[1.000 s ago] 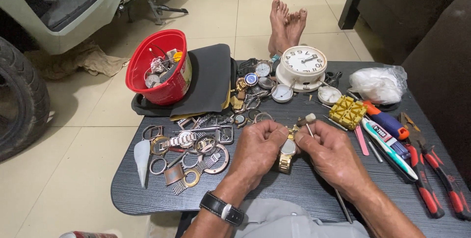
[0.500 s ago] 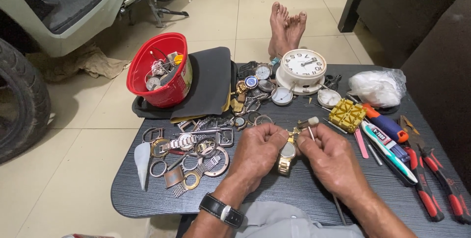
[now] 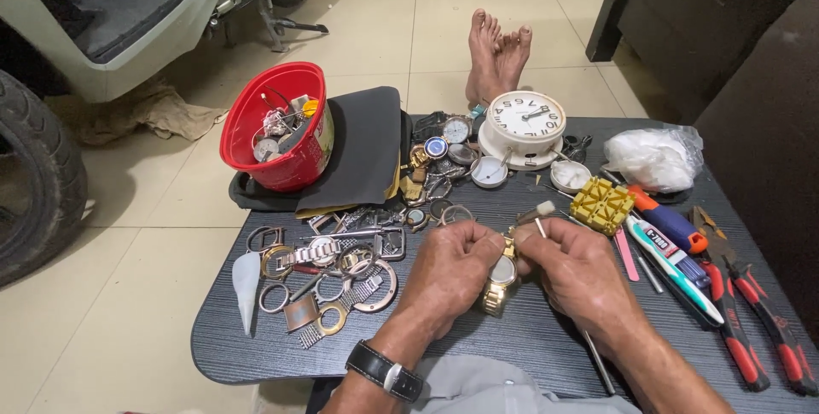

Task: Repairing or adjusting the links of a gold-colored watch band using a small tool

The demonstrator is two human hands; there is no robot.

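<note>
My left hand [image 3: 450, 271] and my right hand [image 3: 576, 271] meet over the middle of a small dark table [image 3: 546, 337]. Between them I hold a gold wristwatch [image 3: 499, 282] with a pale dial; its gold band hangs below my fingers. My left hand grips the watch at its left side. My right hand pinches the top of the band and also holds a thin metal tool [image 3: 540, 226] whose tip sticks up above my fingers. A black strap sits on my left wrist [image 3: 384, 370].
Left of my hands lie several watch cases, rings and bands [image 3: 328, 282]. A red bucket of parts [image 3: 277, 128] stands on a black cloth. A white alarm clock [image 3: 522, 126], a yellow block [image 3: 602, 204], red-handled pliers [image 3: 742, 333], a plastic bag [image 3: 653, 156] and bare feet [image 3: 499, 52] lie beyond.
Both hands have stayed together on the gold watch with only slight finger movement. The view has shifted a little.
</note>
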